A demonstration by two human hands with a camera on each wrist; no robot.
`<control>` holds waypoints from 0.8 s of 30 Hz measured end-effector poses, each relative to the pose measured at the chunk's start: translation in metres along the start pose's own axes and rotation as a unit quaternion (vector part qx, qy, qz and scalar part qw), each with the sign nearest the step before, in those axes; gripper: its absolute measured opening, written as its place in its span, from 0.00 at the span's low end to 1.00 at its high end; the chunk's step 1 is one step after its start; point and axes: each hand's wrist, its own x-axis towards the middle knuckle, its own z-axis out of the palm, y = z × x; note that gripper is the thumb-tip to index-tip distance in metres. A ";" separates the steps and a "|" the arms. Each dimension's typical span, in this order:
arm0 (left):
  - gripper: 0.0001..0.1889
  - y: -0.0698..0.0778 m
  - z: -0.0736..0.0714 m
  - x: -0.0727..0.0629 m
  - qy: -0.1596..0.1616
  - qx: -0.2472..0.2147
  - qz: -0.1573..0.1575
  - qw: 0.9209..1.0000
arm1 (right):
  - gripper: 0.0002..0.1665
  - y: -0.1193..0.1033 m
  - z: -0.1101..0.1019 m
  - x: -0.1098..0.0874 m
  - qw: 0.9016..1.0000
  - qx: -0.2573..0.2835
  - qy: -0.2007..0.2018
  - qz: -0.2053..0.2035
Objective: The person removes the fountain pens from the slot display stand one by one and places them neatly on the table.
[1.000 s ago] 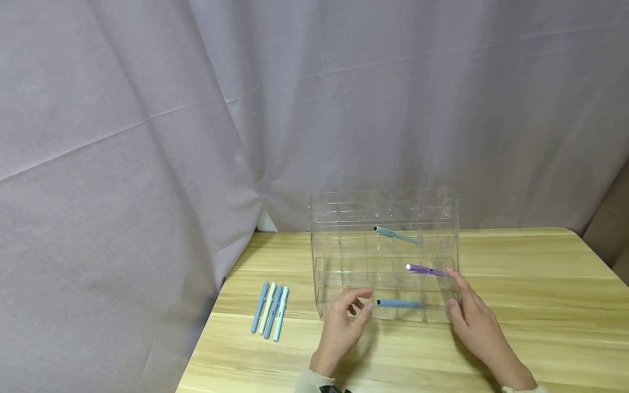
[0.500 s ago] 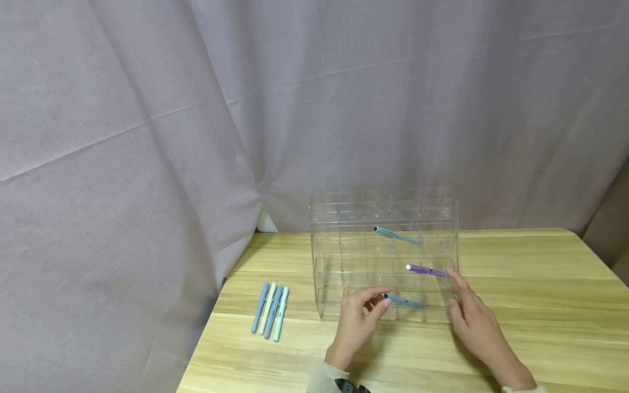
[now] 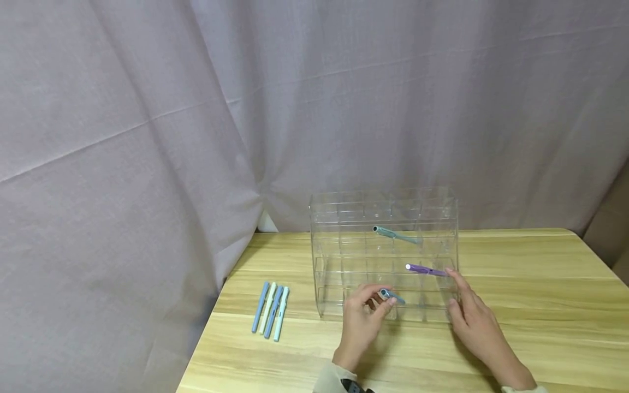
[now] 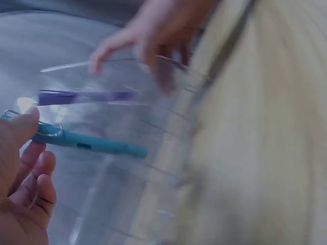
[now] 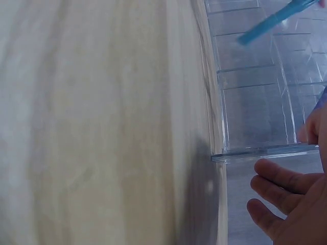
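Glossy plastic rack, wood-grained table, matt cloth curtain

There are seven pens, two hands, one clear rack and one table.

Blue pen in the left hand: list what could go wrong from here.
The slim, straight blue pen is pinched near one end by the left hand, so it might swivel or slip from that grip.
In the head view its free end overlaps the clear plastic compartment rack, so it could catch on it.
The right hand is close to the slender purple pen, so a small shift might nudge it.
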 end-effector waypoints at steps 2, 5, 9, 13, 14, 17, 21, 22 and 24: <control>0.11 0.006 -0.009 0.003 0.019 -0.042 -0.005 0.999 | 0.43 -0.001 0.000 0.000 1.000 0.003 -0.002 0.001; 0.13 0.016 -0.025 0.007 0.051 -0.089 0.001 0.995 | 0.43 -0.002 0.002 -0.001 1.000 0.003 -0.004 0.005; 0.14 0.030 -0.043 0.012 0.088 -0.123 -0.002 0.988 | 0.42 -0.002 0.001 -0.001 1.000 -0.002 0.001 0.008; 0.15 0.033 -0.061 0.014 0.121 -0.124 0.012 0.985 | 0.43 -0.003 0.000 0.000 1.000 0.002 0.000 0.011; 0.15 0.033 -0.065 0.015 0.130 -0.123 0.015 0.984 | 0.43 -0.003 -0.001 0.000 1.000 0.003 -0.002 0.012; 0.15 0.028 -0.079 0.016 0.158 -0.121 0.013 0.980 | 0.43 -0.003 0.000 0.000 1.000 0.004 -0.007 0.016; 0.14 0.019 -0.102 0.014 0.188 -0.119 -0.008 0.975 | 0.42 -0.003 -0.001 0.000 1.000 0.012 -0.013 0.019; 0.14 0.016 -0.108 0.013 0.195 -0.117 -0.013 0.974 | 0.42 -0.003 -0.001 0.000 1.000 0.013 -0.014 0.020; 0.14 0.009 -0.122 0.011 0.208 -0.106 -0.023 0.972 | 0.42 -0.003 -0.002 0.001 1.000 0.015 -0.015 0.021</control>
